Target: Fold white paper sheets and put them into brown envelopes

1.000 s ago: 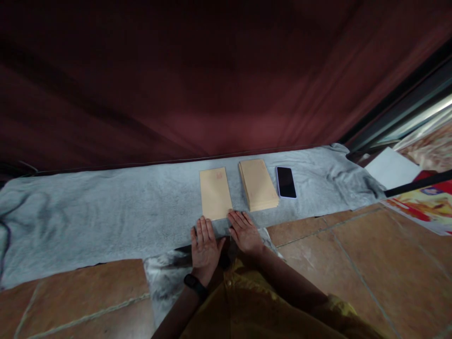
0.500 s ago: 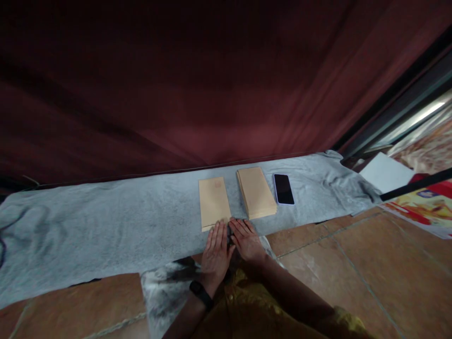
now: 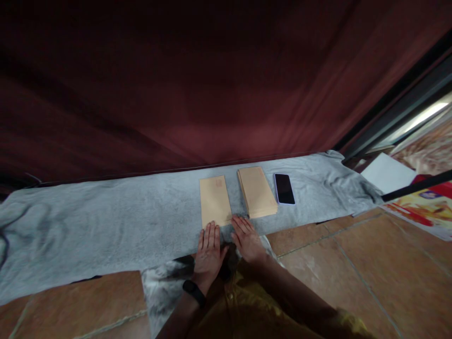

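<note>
A tan paper envelope [image 3: 215, 200] lies flat on the grey cloth, with a faint reddish print near its far right corner. My left hand [image 3: 209, 249] rests flat, fingers stretched out, its fingertips on the envelope's near left corner. By the near right corner lies my right hand [image 3: 247, 239], palm down with fingers extended; whether its fingertips touch the paper is hard to tell. Just right of it sits a stack of tan envelopes [image 3: 257, 190], slightly uneven at the near edge. Neither hand grips anything.
A phone with a dark screen [image 3: 284, 189] lies right of the stack. The long grey cloth [image 3: 106, 216] runs along a dark red fabric wall [image 3: 212, 94]. Brown floor tiles [image 3: 328, 259] show in front. At the right are a white panel [image 3: 388, 172] and a colourful printed package [image 3: 427, 207].
My left hand has slid left along the envelope's near edge, away from my right hand, opening a gap between them. My right hand has barely moved.
</note>
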{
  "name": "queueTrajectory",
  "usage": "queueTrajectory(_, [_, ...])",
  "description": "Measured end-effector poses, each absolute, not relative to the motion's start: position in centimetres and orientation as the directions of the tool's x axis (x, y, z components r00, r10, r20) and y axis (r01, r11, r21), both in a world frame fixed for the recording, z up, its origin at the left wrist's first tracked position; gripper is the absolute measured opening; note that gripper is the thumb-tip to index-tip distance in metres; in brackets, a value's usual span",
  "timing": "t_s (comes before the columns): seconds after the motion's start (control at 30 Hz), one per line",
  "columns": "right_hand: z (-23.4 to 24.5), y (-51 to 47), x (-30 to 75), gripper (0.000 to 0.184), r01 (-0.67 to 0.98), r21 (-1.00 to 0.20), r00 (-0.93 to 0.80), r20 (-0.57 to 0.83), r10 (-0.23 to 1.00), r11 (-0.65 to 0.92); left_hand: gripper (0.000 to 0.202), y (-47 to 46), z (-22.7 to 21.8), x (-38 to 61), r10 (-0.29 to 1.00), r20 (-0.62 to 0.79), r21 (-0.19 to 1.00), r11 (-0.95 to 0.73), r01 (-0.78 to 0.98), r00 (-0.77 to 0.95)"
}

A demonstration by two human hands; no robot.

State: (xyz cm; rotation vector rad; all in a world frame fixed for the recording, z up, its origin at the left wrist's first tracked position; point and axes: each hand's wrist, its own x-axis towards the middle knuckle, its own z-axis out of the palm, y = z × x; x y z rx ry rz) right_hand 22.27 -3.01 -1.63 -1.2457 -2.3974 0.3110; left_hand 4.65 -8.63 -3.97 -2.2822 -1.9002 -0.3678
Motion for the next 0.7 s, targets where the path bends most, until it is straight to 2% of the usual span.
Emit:
queueTrajectory(0.13, [-0.8,-2.8,19.9,0.050,0.627,-0.403,-0.606,0.287,0.742,0.667,0.073,-8.7,-4.8,4.7,0.938,0.309,0.052,-0.181,0.982,0.157])
queueTrajectory(0.23, [-0.7,-2.8,18.7,0.053,0.591,-0.371,-0.666,0.276,0.693,0.716,0.076,-8.9,-5.2,4.7,0.927,0.338,0.041,-0.183,0.982,0.159])
queueTrajectory(0.5, [-1.9,-2.9,19.9,0.057,0.637,-0.272,-0.677,0.249,0.692,0.721,0.076,-9.2,-4.0,5.1,0.949,0.292,0.063,-0.145,0.987,0.120])
queueTrajectory(0.7, [-2.5,-2.7,20.6,0.061,0.658,-0.241,-0.673,0.237,0.701,0.714,0.073,-9.3,-3.8,5.1,0.957,0.277,0.069,-0.110,0.992,0.087])
